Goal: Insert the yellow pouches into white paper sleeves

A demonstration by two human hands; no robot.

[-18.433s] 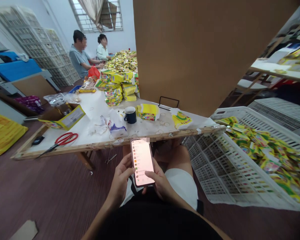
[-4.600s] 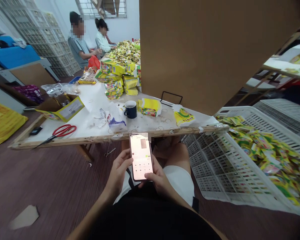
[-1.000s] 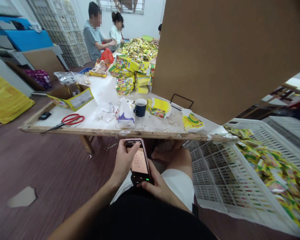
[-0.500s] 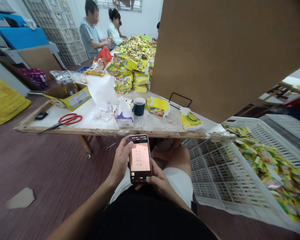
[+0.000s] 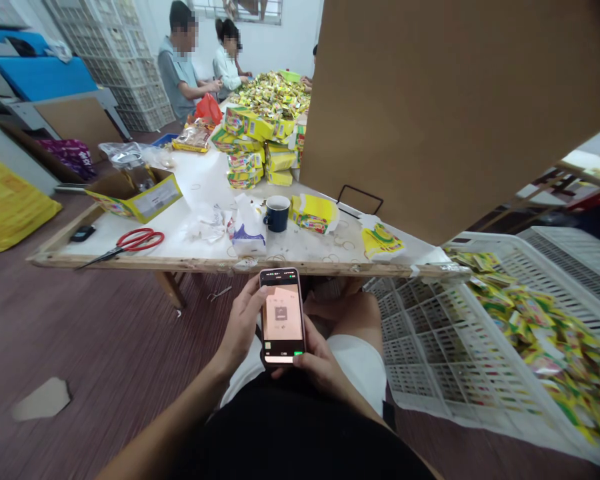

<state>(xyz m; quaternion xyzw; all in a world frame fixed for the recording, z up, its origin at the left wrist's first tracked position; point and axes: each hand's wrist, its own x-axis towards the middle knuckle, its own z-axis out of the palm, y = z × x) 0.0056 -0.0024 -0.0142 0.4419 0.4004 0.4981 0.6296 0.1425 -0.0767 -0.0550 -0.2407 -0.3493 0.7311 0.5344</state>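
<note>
A smartphone (image 5: 282,327) is held upright over my lap, its lit screen showing a pinkish photo with a small dark box in the middle. My left hand (image 5: 244,317) grips its left edge, the thumb near the upper left of the screen. Around the lower right corner is my right hand (image 5: 317,357), its thumb at the bottom of the screen by a green button. Just beyond the phone runs the table's wooden edge (image 5: 310,268). A dark mug (image 5: 277,217), a tissue box (image 5: 249,241) and a yellow carton (image 5: 314,213) stand near it.
Red-handled scissors (image 5: 139,240) lie at the table's left, by an open carton (image 5: 145,197). A large cardboard sheet (image 5: 430,120) rises at the right. Beside my legs, a white plastic crate (image 5: 430,367) holds yellow packets. Co-workers (image 5: 185,70) sit around a packet heap (image 5: 275,93).
On the phone's screen a small dark box has appeared over the photo, and a pale bar shows along the bottom. Both hands keep their hold, almost unmoved.
</note>
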